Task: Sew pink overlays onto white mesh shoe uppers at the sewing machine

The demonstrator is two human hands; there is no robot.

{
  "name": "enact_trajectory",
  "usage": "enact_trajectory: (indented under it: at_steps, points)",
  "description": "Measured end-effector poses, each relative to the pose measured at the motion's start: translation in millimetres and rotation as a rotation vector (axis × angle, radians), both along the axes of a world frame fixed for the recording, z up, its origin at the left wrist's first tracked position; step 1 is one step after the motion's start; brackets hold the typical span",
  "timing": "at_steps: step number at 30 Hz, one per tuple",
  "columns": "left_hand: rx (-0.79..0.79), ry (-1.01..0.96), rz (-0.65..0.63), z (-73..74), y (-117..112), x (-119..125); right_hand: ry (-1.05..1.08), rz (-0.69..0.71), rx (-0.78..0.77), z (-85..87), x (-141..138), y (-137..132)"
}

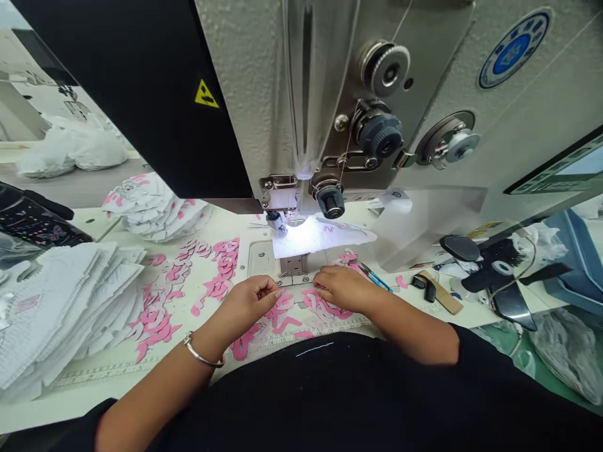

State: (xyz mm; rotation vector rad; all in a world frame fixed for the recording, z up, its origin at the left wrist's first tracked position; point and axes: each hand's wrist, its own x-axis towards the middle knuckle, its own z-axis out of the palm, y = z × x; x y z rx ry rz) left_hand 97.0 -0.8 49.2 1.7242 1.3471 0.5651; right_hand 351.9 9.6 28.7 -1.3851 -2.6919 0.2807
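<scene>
My left hand (252, 300) rests on the sewing table with its fingers curled and pinched over pink cut-out letter pieces (282, 314). My right hand (342, 285) lies palm down, its fingers bent on more pink pieces just in front of the needle plate (293, 265). A white quilted fabric piece (320, 235) sits lit under the presser foot (277, 221) of the sewing machine (358, 94). Whether either hand grips a piece is hidden by the fingers.
Stacks of white quilted pieces (66, 301) lie at the left, another fan-shaped pile (155, 207) behind. Loose pink letters (188, 276) are strewn between. Blue-handled snips (374, 276), a small tool (436, 290) and a blue bin (575, 263) are at the right.
</scene>
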Motion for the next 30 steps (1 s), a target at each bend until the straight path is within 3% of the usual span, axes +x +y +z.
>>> enact_trajectory:
  at_steps: [4, 9, 14, 18, 23, 30]
  points:
    - [0.073, 0.028, -0.017, -7.5, -6.2, 7.6, -0.010, -0.047, 0.000, -14.4, -6.9, 0.3]
    - [0.095, 0.041, -0.048, -9.4, -9.3, 10.1, 0.040, -0.073, 0.020, -14.5, -14.1, -0.6]
    - [0.164, 0.042, -0.050, 4.4, -13.4, 12.7, 0.158, -0.047, 0.048, 8.2, -16.1, -10.1]
    - [0.195, -0.038, -0.088, 24.8, -17.9, 17.5, 0.275, 0.128, 0.077, 33.4, -23.2, -22.8]
    - [0.007, -0.260, -0.061, 42.3, -21.6, 19.1, 0.519, 0.223, 0.258, 50.1, -32.1, -25.6]
    - [0.036, -0.240, 0.032, 65.2, -20.7, 16.1, 0.615, 0.353, 0.462, 75.1, -41.1, -20.1]
